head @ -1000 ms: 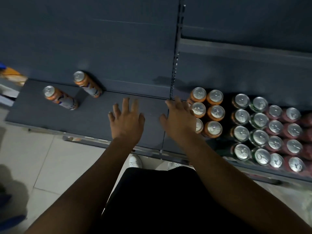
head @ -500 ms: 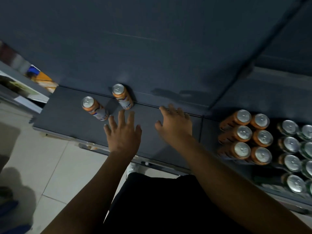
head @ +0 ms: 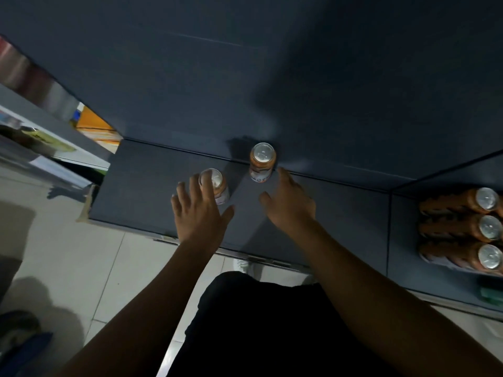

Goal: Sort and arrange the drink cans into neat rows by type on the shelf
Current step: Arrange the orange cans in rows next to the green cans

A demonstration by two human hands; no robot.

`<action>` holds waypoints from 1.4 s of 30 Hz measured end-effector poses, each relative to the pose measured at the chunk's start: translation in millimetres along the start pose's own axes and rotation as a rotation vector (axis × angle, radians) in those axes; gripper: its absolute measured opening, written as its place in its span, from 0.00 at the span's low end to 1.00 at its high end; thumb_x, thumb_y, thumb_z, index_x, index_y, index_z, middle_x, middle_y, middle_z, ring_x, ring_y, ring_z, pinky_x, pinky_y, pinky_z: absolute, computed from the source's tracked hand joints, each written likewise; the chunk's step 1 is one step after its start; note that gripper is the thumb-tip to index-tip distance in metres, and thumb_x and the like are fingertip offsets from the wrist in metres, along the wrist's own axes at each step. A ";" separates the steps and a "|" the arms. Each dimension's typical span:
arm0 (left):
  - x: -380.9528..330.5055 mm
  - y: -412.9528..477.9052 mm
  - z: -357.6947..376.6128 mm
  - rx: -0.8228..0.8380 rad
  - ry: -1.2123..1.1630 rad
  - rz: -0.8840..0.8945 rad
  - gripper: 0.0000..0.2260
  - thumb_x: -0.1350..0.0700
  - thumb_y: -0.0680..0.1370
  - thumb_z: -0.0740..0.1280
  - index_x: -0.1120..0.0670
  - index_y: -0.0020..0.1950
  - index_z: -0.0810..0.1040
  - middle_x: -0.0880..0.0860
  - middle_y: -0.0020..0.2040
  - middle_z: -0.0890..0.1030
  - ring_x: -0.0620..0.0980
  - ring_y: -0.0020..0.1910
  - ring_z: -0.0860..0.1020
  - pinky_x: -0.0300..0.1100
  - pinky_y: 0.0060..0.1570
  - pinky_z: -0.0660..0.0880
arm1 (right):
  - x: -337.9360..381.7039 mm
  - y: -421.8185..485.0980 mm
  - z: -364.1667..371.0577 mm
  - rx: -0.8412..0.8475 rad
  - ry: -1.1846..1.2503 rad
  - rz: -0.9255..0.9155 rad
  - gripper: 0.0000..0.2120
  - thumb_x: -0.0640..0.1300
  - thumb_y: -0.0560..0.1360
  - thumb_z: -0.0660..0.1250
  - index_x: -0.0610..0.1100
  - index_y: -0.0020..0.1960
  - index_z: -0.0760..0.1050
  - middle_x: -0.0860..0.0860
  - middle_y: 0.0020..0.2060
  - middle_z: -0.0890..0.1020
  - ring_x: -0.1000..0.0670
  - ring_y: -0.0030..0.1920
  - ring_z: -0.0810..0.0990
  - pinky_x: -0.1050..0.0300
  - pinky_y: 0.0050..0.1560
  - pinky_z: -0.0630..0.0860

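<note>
While poised mid-frame, fingers spread wide and empty: left hand (head: 201, 216) at left orange can (head: 217, 183), right hand (head: 291, 208) beside upper orange can (head: 262, 161). Likely smooth, rigid, weighty; grip round sidewall.

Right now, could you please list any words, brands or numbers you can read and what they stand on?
No text is readable.
Back can: dark letters on its white band, too blurred to read.
Front can: print blurred, partly behind the left hand.
Right cans: markings too blurred.
</note>
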State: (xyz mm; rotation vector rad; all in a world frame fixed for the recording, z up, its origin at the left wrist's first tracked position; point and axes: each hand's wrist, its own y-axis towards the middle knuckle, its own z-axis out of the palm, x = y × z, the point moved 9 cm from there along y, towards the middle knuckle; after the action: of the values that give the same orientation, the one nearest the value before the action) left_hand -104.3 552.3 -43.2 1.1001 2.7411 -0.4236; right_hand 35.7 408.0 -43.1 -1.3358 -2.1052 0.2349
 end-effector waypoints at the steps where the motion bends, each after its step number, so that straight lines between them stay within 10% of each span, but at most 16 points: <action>1: 8.6 4.8 1.4 -0.011 -0.060 -0.015 0.44 0.38 0.72 0.75 0.51 0.79 0.56 0.57 0.77 0.63 0.64 0.77 0.59 0.63 0.74 0.62 | 1.9 4.5 3.0 -0.004 0.028 0.011 0.33 0.52 0.78 0.63 0.49 0.80 0.55 0.46 0.73 0.72 0.40 0.68 0.74 0.47 0.59 0.71; 10: 58.5 49.6 61.6 0.143 -0.779 -0.282 0.42 0.53 0.66 0.83 0.49 0.74 0.63 0.47 0.64 0.76 0.51 0.63 0.75 0.45 0.60 0.72 | -2.6 72.7 32.4 -0.103 0.442 0.134 0.34 0.51 0.73 0.75 0.49 0.72 0.62 0.48 0.64 0.79 0.44 0.61 0.80 0.47 0.60 0.76; 26: 58.7 78.2 109.8 0.253 -1.018 -0.247 0.21 0.68 0.67 0.79 0.65 0.57 0.77 0.55 0.47 0.84 0.43 0.44 0.82 0.35 0.44 0.78 | -28.4 107.9 62.8 -0.183 0.876 0.281 0.28 0.48 0.56 0.79 0.40 0.53 0.79 0.47 0.44 0.86 0.46 0.44 0.87 0.47 0.45 0.85; 31: 46.7 66.7 78.6 0.268 -1.154 -0.222 0.14 0.64 0.74 0.75 0.61 0.58 0.79 0.57 0.51 0.85 0.48 0.49 0.85 0.37 0.48 0.80 | -32.7 70.9 39.8 -0.284 1.076 0.340 0.36 0.52 0.57 0.79 0.39 0.62 0.77 0.47 0.50 0.86 0.54 0.45 0.86 0.64 0.38 0.79; 42: -13.4 26.3 30.5 0.461 -1.512 -0.376 0.18 0.43 0.79 0.68 0.50 0.64 0.78 0.53 0.54 0.86 0.53 0.53 0.85 0.49 0.48 0.82 | -50.6 -11.0 -38.1 -0.411 1.323 0.337 0.23 0.52 0.70 0.76 0.48 0.60 0.74 0.51 0.48 0.83 0.54 0.44 0.84 0.58 0.43 0.79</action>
State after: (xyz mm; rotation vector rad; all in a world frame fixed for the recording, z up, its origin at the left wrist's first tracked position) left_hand -75.2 552.0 -74.0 0.0460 1.4278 -1.2836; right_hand 64.7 352.4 -28.8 -1.4297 -0.8124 -0.7895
